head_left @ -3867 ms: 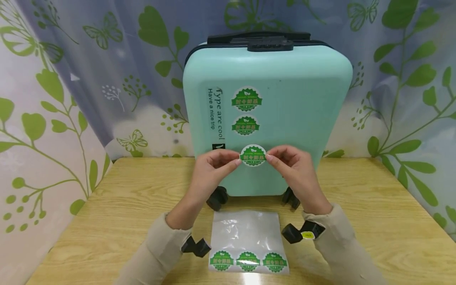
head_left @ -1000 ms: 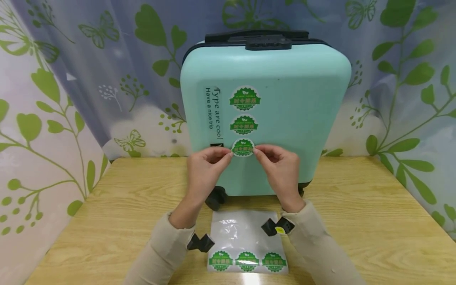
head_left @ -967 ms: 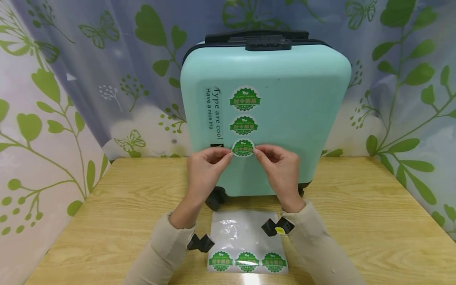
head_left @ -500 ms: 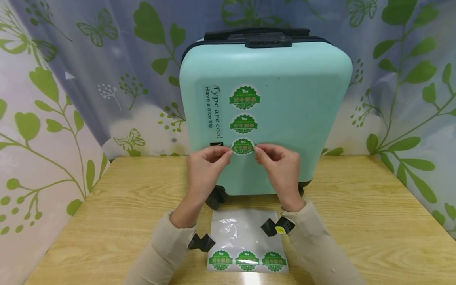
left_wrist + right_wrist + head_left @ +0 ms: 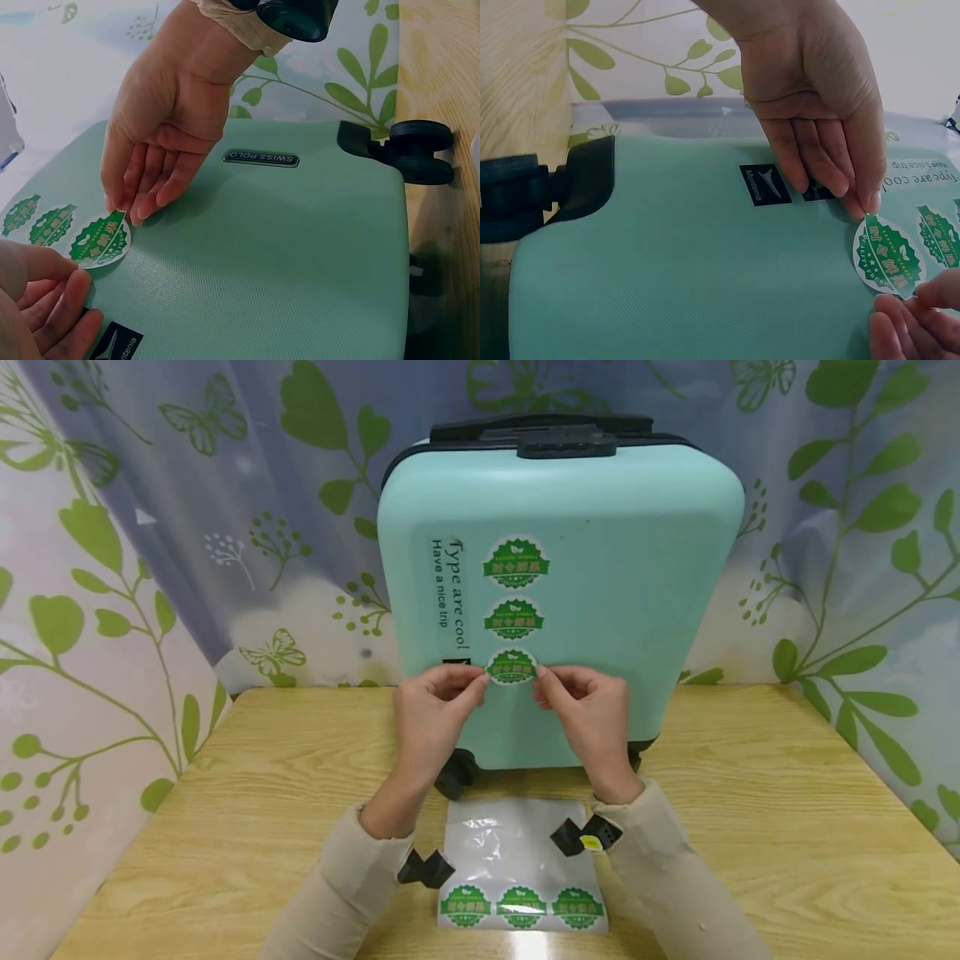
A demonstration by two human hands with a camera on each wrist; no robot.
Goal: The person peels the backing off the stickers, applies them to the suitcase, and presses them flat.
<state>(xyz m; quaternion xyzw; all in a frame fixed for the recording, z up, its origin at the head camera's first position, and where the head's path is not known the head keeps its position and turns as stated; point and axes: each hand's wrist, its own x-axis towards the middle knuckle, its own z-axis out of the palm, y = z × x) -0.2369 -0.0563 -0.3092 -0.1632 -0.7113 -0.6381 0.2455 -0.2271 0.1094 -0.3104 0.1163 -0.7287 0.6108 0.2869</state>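
Observation:
My left hand point(image 5: 433, 718) pinches the left edge of a round green-and-white sticker point(image 5: 512, 667) between thumb and finger. The opposite edge is pinched by my right hand point(image 5: 592, 718). Both wrist views show this sticker point(image 5: 102, 240) close against the front of a mint-green suitcase point(image 5: 600, 593), lined up with two matching stickers. Of those, the upper sticker point(image 5: 516, 562) and the middle sticker point(image 5: 513, 619) lie flat on the shell. Printed lettering point(image 5: 452, 593) runs down to their left, and a black label point(image 5: 765, 184) shows near my left fingers.
A backing sheet point(image 5: 517, 835) with three more green stickers along its near edge lies on the wooden table point(image 5: 262, 793), in front of the suitcase. The suitcase stands on black wheels point(image 5: 456, 774). Behind it hangs a leaf-patterned curtain point(image 5: 300, 527).
Since the oldest frame, both hands have brought the pinched sticker left and slightly up, under the other two. Over the last second the hands hold nearly still while the head view tilts slightly.

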